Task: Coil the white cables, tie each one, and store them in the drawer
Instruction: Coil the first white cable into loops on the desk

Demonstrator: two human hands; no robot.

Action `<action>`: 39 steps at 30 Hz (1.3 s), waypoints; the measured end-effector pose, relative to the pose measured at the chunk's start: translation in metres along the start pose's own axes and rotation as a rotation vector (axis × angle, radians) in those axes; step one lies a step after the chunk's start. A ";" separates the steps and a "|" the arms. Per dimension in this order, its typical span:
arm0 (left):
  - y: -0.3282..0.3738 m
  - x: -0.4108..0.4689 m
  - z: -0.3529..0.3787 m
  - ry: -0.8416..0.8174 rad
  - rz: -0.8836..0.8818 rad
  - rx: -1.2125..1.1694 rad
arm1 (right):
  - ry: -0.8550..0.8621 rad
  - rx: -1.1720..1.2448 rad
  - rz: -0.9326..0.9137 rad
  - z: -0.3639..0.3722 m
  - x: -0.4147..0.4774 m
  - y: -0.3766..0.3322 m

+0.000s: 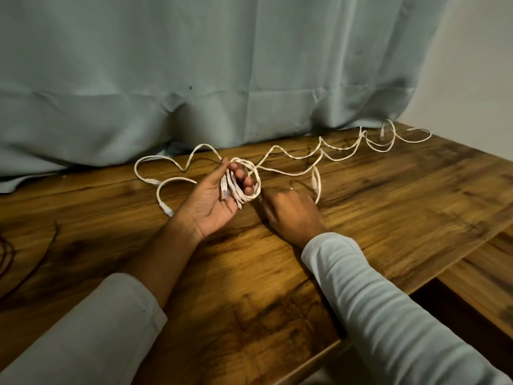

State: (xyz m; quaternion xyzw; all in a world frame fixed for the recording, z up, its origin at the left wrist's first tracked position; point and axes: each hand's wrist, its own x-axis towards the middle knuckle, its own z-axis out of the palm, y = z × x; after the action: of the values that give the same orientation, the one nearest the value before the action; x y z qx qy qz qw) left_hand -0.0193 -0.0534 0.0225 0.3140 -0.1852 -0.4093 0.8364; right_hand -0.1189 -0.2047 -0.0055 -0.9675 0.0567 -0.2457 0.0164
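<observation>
We see a coil of thin white cable (251, 179) wound in several loops round the fingers of the left hand (213, 201). The hand is turned palm up just above the table, with its fingers curled through the coil and its thumb closing on it from the left. A clear plastic plug (223, 187) at the cable's end lies across the palm. From the coil the same white cable (344, 147) runs away in loose waves to the far right corner. A second loose white cable (166, 187) curls on the table just left of the hand.

The right hand (291, 212) lies palm down beside the coil, close to a hanging cable loop. It is blurred, so we cannot tell whether its fingers hold anything.

Everything rests on a dark-grained brown wooden table (277, 287). A pale blue-green curtain (194, 79) hangs behind it, its hem bunching on the far edge and hiding whatever lies behind. A plain light wall (477, 65) stands to the right.

At the left edge some thin dark cords (41, 251) are cut off by the frame. Lower right, a second wooden surface (485, 273) sits below the table edge, with a dark gap beside it that we cannot make out. Pale sleeves (388, 315) cover both forearms.
</observation>
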 end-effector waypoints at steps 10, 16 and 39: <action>-0.013 0.006 0.008 0.064 0.155 0.429 | 0.078 -0.020 -0.206 -0.006 -0.011 -0.010; -0.020 0.005 0.005 0.133 0.254 0.705 | 0.089 0.006 -0.241 -0.008 -0.014 -0.013; -0.024 0.001 0.003 -0.001 0.067 0.930 | 0.322 0.423 0.026 -0.008 -0.011 0.012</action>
State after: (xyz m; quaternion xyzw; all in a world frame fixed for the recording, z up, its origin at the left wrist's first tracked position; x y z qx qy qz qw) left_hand -0.0337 -0.0667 0.0089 0.6492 -0.3594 -0.2557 0.6197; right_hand -0.1333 -0.2157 -0.0048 -0.8902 0.0184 -0.4027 0.2122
